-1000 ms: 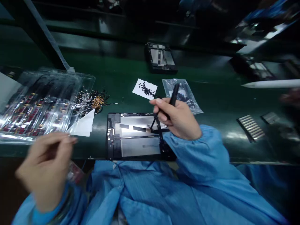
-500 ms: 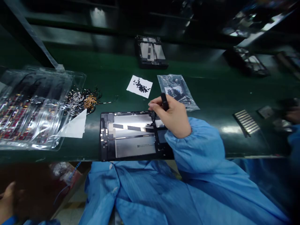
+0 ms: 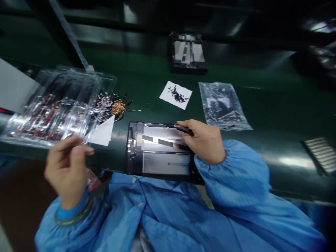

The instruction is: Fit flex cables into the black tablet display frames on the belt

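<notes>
Looking down at a dark green workbench (image 3: pixel 262 105), a person in a blue smock works with 2 bare hands. At far left lies a clear plastic tray (image 3: pixel 52 108) of small red and gold parts, with a loose heap of gold-tipped cable pieces (image 3: pixel 112 105) at its right edge and a white paper triangle (image 3: pixel 101 133) just below, all within easy reach.

The left hand (image 3: pixel 68 168) is raised off the bench near the tray's front edge, thumb and fingertips pressed together as if pinching something very small; blur hides whether anything is between them.

In the center, at the bench's near edge, lies an opened tablet back (image 3: pixel 160 152), inner face up so its silver plates and black strips can be reached. The right hand (image 3: pixel 204 140) rests on the tablet's right end, probably for steadiness, fingers pinching a slim black tool (image 3: pixel 185 130) like a pen, tip toward the upper frame.

Beyond, a white slip (image 3: pixel 175 94) holds tiny black parts, keeping them together. To its right lies a clear bag (image 3: pixel 223 108) of dark parts. A second opened tablet (image 3: pixel 187 54) sits farther back.
</notes>
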`<state>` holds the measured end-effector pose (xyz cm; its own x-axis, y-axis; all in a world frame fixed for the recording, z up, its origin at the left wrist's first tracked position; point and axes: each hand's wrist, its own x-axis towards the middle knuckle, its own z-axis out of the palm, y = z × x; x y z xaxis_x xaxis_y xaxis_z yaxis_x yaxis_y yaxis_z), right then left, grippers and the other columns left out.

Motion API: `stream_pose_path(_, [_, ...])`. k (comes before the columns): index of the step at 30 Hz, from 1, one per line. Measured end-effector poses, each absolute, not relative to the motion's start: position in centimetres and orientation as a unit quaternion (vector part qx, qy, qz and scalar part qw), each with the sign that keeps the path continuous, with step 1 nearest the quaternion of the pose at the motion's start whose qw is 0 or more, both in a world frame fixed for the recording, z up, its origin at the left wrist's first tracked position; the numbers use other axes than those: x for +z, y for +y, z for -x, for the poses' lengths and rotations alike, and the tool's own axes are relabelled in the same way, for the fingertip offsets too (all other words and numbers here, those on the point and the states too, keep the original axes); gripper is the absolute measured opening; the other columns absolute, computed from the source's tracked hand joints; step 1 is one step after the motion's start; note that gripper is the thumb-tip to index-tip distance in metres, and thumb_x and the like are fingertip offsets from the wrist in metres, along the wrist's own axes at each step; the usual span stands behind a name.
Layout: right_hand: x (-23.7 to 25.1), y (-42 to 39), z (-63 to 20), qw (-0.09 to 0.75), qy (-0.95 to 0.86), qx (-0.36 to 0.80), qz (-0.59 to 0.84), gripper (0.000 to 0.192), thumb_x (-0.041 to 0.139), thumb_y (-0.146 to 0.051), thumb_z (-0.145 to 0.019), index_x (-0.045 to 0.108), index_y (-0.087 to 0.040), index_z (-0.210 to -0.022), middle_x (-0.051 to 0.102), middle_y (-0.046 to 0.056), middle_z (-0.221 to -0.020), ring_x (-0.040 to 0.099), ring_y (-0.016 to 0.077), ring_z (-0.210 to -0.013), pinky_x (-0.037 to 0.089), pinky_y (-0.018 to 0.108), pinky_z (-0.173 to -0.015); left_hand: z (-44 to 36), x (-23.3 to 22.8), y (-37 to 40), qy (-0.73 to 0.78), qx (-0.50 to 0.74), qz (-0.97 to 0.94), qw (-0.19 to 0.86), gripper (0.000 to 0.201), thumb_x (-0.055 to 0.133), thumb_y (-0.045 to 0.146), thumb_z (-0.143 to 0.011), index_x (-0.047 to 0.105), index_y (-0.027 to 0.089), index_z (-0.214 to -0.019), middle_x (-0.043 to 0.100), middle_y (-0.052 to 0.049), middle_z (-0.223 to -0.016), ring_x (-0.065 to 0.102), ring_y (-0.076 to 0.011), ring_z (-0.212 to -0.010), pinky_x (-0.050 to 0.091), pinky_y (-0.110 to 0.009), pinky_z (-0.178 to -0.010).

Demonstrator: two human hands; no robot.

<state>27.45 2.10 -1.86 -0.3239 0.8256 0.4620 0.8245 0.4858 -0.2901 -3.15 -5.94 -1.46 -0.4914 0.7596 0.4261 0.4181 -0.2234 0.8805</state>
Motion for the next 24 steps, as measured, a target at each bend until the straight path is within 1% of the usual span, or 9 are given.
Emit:
stream_pose_path(1, [-2.0, 2.0, -27.5, 0.285, -0.816, -0.009, 0.503, 0.021, 0.052, -0.011, -0.082, 0.071, -0.019, -0.090, 0.077, 0.003, -0.084, 0.073, 0.0181, -0.073, 0.053, 0.026, -0.063, 2.3, -1.6, -5.3, 0.588, 0.617, -0.493, 0.172, 0.017, 0.065, 0.025, -0.089, 0.067, 0.023, -0.105, 0.065, -0.001, -0.091, 0.062, -0.0101, -0.068, 0.050, -0.028, -0.066])
stream_pose_path(4, [-2.4, 2.0, -27.8, 0.291, -0.819, -0.032, 0.494, 0.020, 0.053, -0.011, -0.083, 0.071, -0.019, -0.090, 0.077, 0.003, -0.083, 0.072, 0.0177, -0.071, 0.052, 0.026, -0.061, 0.4, -1.7, -4.1, 0.548, 0.619, -0.527, 0.196, 0.016, 0.062, 0.022, -0.090, 0.067, 0.023, -0.105, 0.065, -0.002, -0.096, 0.061, -0.0088, -0.067, 0.050, -0.027, -0.065])
stream_pose_path(8, [-2.6, 2.0, -27.8, 0.289, -0.816, -0.074, 0.496, 0.021, 0.052, -0.011, -0.085, 0.071, -0.018, -0.090, 0.077, 0.003, -0.082, 0.071, 0.0163, -0.069, 0.050, 0.025, -0.061, -0.4, -1.2, -3.6, 0.577, 0.565, -0.565, 0.171, 0.015, 0.058, 0.022, -0.092, 0.064, 0.023, -0.107, 0.063, -0.001, -0.096, 0.060, -0.0085, -0.070, 0.052, -0.026, -0.071])
stream_pose_path(10, [-2.7, 2.0, -27.6, 0.285, -0.819, -0.108, 0.487, 0.019, 0.052, -0.011, -0.086, 0.071, -0.017, -0.088, 0.075, 0.003, -0.077, 0.069, 0.0149, -0.066, 0.047, 0.024, -0.059, -0.6, -0.9, -2.9, 0.578, 0.503, -0.624, 0.155, 0.018, 0.057, 0.022, -0.092, 0.062, 0.022, -0.110, 0.063, -0.003, -0.100, 0.063, -0.0122, -0.082, 0.053, -0.028, -0.077])
stream_pose_path(13, [-2.9, 2.0, -27.0, 0.257, -0.827, -0.146, 0.479, 0.021, 0.050, -0.011, -0.088, 0.071, -0.017, -0.089, 0.074, 0.002, -0.073, 0.065, 0.0137, -0.062, 0.043, 0.026, -0.057, -1.5, -1.0, -1.0, 0.519, 0.366, -0.762, 0.128, 0.024, 0.056, 0.023, -0.092, 0.058, 0.020, -0.116, 0.062, -0.008, -0.116, 0.060, -0.0206, -0.110, 0.051, -0.037, -0.095])
stream_pose_path(15, [-3.0, 1.9, -26.6, 0.229, -0.838, -0.155, 0.471, 0.024, 0.048, -0.011, -0.090, 0.071, -0.016, -0.094, 0.074, 0.004, -0.077, 0.064, 0.0142, -0.064, 0.042, 0.027, -0.058, -2.5, -1.3, 0.6, 0.465, 0.296, -0.827, 0.114, 0.025, 0.053, 0.024, -0.093, 0.056, 0.017, -0.117, 0.059, -0.012, -0.126, 0.054, -0.0247, -0.123, 0.046, -0.044, -0.105])
stream_pose_path(17, [-3.1, 1.7, -26.3, 0.200, -0.852, -0.159, 0.457, 0.027, 0.045, -0.010, -0.091, 0.071, -0.013, -0.099, 0.074, 0.007, -0.084, 0.063, 0.0151, -0.067, 0.041, 0.028, -0.059, -3.7, -1.8, 2.1, 0.423, 0.249, -0.865, 0.103, 0.023, 0.049, 0.024, -0.095, 0.057, 0.015, -0.115, 0.058, -0.015, -0.130, 0.050, -0.0272, -0.129, 0.043, -0.048, -0.109])
stream_pose_path(20, [-3.0, 1.2, -25.9, 0.163, -0.859, -0.162, 0.458, 0.029, 0.042, -0.010, -0.094, 0.071, -0.013, -0.095, 0.075, 0.010, -0.097, 0.063, 0.0157, -0.069, 0.039, 0.029, -0.058, -5.0, -2.4, 3.6, 0.378, 0.200, -0.899, 0.094, 0.022, 0.046, 0.024, -0.096, 0.058, 0.013, -0.110, 0.061, -0.016, -0.127, 0.052, -0.0282, -0.127, 0.042, -0.051, -0.109])
stream_pose_path(24, [-2.6, 0.7, -25.4, 0.127, -0.849, -0.128, 0.496, 0.026, 0.043, -0.011, -0.094, 0.069, -0.015, -0.094, 0.073, 0.012, -0.105, 0.061, 0.0148, -0.067, 0.036, 0.028, -0.054, -5.6, -2.9, 4.4, 0.332, 0.187, -0.920, 0.089, 0.021, 0.042, 0.021, -0.096, 0.058, 0.013, -0.105, 0.064, -0.016, -0.119, 0.059, -0.0267, -0.115, 0.050, -0.047, -0.099])
